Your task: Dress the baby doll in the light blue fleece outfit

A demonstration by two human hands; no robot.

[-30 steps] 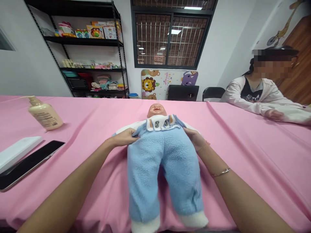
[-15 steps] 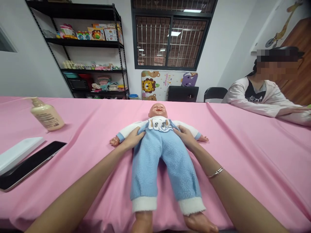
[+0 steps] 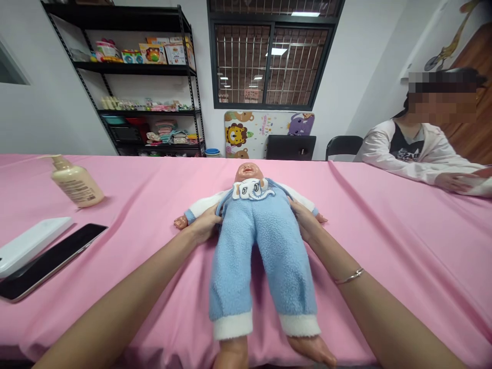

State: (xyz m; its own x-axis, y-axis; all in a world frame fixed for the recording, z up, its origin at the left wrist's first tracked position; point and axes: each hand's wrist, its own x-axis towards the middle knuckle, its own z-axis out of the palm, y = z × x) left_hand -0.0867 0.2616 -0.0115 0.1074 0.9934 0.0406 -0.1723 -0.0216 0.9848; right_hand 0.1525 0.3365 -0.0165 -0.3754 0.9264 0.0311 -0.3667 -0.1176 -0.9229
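Gripping blue trousers (image 3: 265,225) at opposite waist edges with clamped left hand (image 3: 205,224) and clamped right hand (image 3: 303,218). Located between both hands, worn by doll (image 3: 248,172) lying face-up on pink surface (image 3: 388,236).

2 bare forearms (image 3: 130,287); right wears 1 thin silvery bracelet (image 3: 349,277), small raised detail.
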